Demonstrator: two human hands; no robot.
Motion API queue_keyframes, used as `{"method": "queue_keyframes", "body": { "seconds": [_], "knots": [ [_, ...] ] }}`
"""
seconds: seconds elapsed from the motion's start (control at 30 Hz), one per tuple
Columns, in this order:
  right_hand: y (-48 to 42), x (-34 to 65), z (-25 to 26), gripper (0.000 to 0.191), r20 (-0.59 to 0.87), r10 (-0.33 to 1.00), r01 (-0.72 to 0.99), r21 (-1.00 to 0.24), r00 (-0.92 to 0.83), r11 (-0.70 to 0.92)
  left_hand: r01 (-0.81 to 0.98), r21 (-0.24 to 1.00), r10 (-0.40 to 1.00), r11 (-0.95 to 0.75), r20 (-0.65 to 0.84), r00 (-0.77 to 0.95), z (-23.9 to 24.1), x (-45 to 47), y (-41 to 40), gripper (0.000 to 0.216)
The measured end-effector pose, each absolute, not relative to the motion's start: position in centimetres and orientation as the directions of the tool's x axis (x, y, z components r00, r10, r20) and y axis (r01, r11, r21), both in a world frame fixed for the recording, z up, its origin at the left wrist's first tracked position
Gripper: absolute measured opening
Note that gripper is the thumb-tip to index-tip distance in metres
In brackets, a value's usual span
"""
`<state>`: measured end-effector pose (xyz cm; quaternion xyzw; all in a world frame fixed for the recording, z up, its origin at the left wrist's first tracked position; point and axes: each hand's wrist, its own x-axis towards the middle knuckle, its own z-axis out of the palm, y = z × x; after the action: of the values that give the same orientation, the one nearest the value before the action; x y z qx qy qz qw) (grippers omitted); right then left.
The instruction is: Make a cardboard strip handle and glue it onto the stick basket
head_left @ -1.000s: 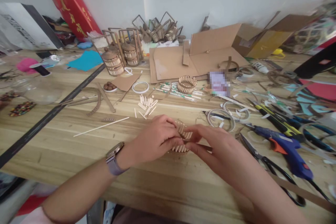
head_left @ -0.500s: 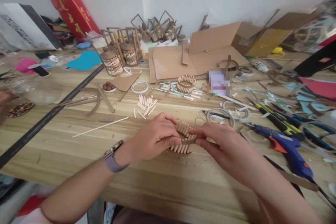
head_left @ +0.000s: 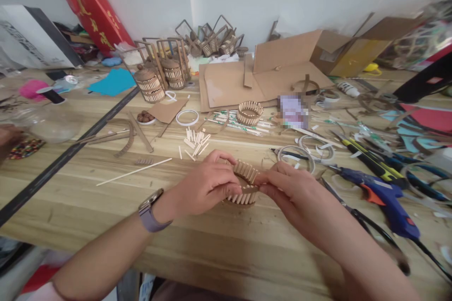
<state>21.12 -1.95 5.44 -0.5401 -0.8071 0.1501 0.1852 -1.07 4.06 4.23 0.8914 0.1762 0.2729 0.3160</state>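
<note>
Centrally, on a wooden table (head_left: 197, 249), two hands meet over a slatted ring (head_left: 242, 199) just below mid-frame. The left hand (head_left: 213, 183) is half-curled, its thumb and fingers clasping the ring's left side; the right hand (head_left: 293, 190) has thumb and forefinger nearly together, pinching a brown strip (head_left: 250, 190) along the ring's near upper edge. Good practice, in our judgement, is to steady the ring without squeezing it out of round and to lay the strip level with the slat tops, under light, even tension. Counts, in descending size: one blue glue gun (head_left: 383, 200), right of frame; one pair of scissors (head_left: 348, 208), beside the right forearm; one further slatted ring (head_left: 250, 114), above centre; one long thin stick (head_left: 134, 171), left of centre; short sticks (head_left: 196, 141), more than ten, overlapping too much for an exact count.
</note>
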Motion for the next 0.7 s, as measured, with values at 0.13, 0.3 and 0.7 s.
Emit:
{"method": "queue_keyframes", "body": {
  "seconds": [0.13, 0.3, 0.7],
  "knots": [
    [-2.1, 20.8, 5.6, 0.021, 0.135, 0.910, 0.816, -0.406, -0.392, 0.412, 0.254, 0.627, 0.536, -0.736, 0.312, 0.784, 4.2, -1.3, 4.2, 0.032],
    [-2.5, 19.9, 5.2, 0.023, 0.143, 0.887, 0.817, -0.346, -0.439, 0.461, 0.270, 0.600, 0.503, -0.753, 0.260, 0.824, 4.0, -1.3, 4.1, 0.030],
    [-2.0, 21.5, 6.1, 0.022, 0.236, 0.913, 0.807, -0.430, -0.332, 0.405, 0.337, 0.619, 0.576, -0.710, 0.235, 0.783, 4.5, -1.7, 4.1, 0.024]
  ]
}}
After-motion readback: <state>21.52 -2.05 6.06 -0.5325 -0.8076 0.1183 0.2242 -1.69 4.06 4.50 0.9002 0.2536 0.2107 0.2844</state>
